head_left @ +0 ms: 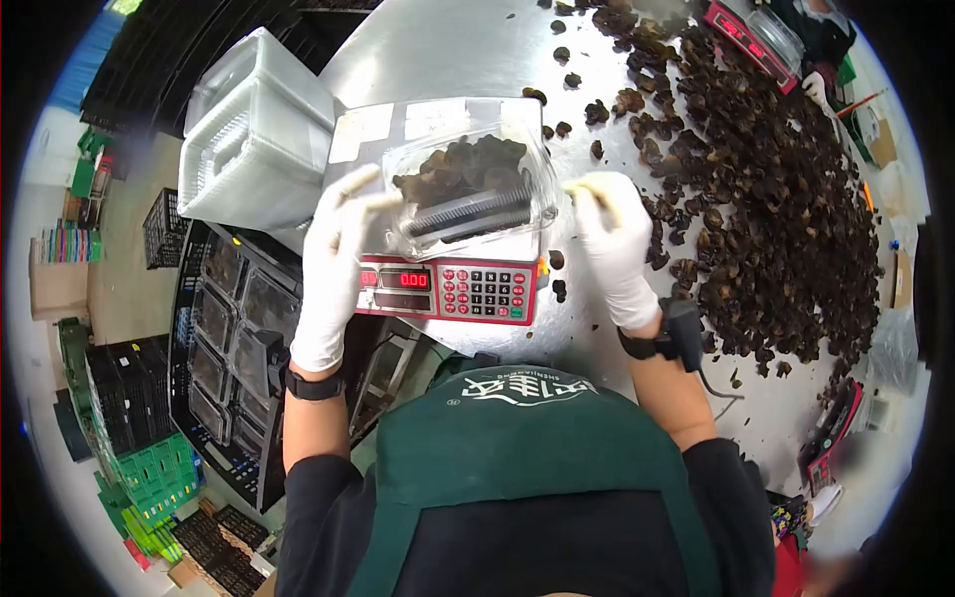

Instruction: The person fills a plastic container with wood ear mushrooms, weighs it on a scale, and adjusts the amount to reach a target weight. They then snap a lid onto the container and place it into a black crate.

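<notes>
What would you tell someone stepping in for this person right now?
The left hand, gloved, is at the left rim of the box. The right hand, gloved, is at its right rim; hold unclear.
The box holds dark fungus and sits on the scale, reading 0.00.
Done: box filled.
Left: a big pile on the table at right, empty boxes stacked at left.

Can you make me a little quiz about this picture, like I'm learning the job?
1. True or false: the box on the scale holds dark pieces.
2. The gloves on the left hand and right hand are: A white, B blue, C black.
3. Fill in: the big loose pile lies on the person's ____ side.
Key: 1 true; 2 A; 3 right.
</notes>
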Available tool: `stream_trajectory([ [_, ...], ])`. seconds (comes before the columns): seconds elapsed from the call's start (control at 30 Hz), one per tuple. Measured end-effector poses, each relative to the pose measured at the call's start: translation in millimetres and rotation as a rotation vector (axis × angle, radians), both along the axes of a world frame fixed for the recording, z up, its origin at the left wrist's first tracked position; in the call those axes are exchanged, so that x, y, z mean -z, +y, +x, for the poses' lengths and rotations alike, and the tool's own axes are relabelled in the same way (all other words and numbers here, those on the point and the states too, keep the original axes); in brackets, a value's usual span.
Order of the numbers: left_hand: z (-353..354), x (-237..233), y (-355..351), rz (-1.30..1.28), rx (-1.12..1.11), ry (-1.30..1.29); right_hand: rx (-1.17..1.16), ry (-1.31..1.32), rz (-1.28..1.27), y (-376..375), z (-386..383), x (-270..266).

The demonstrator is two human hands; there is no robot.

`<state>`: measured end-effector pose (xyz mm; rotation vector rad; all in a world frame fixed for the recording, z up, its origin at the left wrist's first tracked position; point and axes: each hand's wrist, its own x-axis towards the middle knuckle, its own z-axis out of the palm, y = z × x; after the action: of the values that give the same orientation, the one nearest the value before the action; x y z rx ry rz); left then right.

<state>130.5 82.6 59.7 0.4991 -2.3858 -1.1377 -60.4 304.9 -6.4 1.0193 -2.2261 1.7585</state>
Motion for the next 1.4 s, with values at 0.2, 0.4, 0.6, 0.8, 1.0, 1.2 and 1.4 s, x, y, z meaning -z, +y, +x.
stream_trajectory([
  [0.2,13,33,22,0.013,-0.123,-0.031,-0.445,-0.813,0.100,7,2,2],
  [0.4,12,42,20,0.700,-0.046,-0.073,-0.550,-0.905,0.083,-10,-10,6],
  [0.6,26,55,50,0.637,-0.086,0.062,-0.492,-0.847,0.104,10,13,4],
  [0.8,54,58,80,0.564,-0.088,0.137,-0.486,-0.862,0.076,45,39,-1],
  [1.0,55,53,89,0.555,-0.134,0.194,-0.477,-0.846,0.084,48,37,-12],
  [1.2,64,48,86,0.614,-0.130,0.204,-0.459,-0.802,0.100,43,44,-23],
  [1.4,93,35,72,0.935,-0.122,0.344,-0.549,-0.795,0.088,3,56,-49],
])
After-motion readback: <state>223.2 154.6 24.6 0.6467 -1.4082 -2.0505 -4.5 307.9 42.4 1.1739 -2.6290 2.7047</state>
